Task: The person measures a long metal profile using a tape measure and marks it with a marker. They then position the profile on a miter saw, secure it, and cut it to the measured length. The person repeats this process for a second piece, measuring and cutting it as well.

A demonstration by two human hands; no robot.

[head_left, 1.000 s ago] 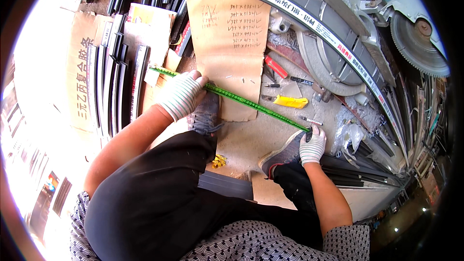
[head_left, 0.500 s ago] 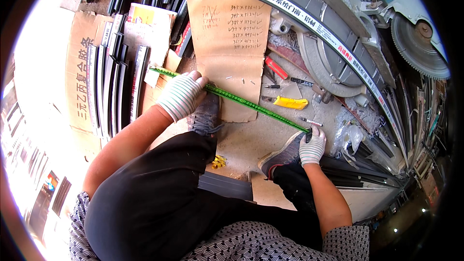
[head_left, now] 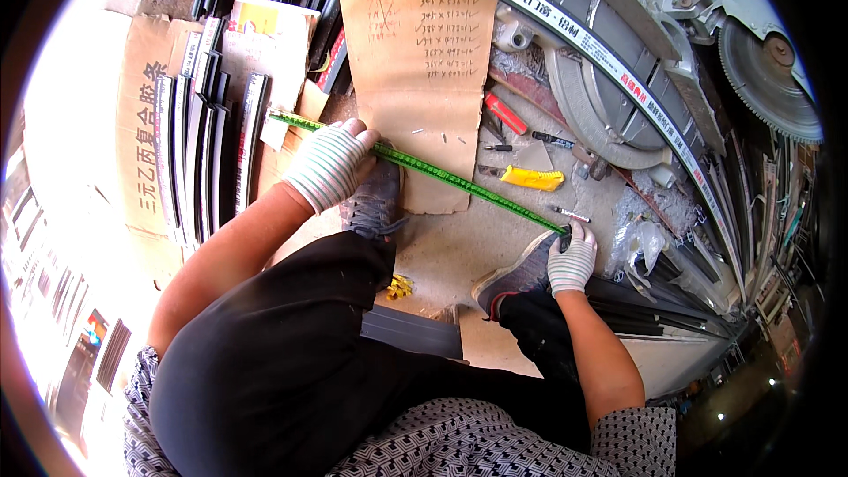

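A green tape measure (head_left: 459,184) is drawn out slantwise between my two gloved hands. My left hand (head_left: 329,163), in a striped white work glove, pinches the blade a short way from its tip, which sticks out to the left. Low on the right, my right hand (head_left: 572,261) is wrapped round the dark case, largely hidden by the fingers. Beyond the blade lies a sheet of brown cardboard (head_left: 415,53) with handwritten lines. My shoes are just below the blade, one near each hand.
A yellow utility knife (head_left: 532,178), a red-handled tool (head_left: 505,114) and a marker (head_left: 552,140) lie right of the cardboard. A mitre saw with a toothed blade (head_left: 767,79) stands at far right, behind a long curved strip (head_left: 583,35). Dark profiles (head_left: 208,141) stack at left.
Both hands keep their hold on the tape measure, which stays stretched out. The view has shifted slightly, and little else differs.
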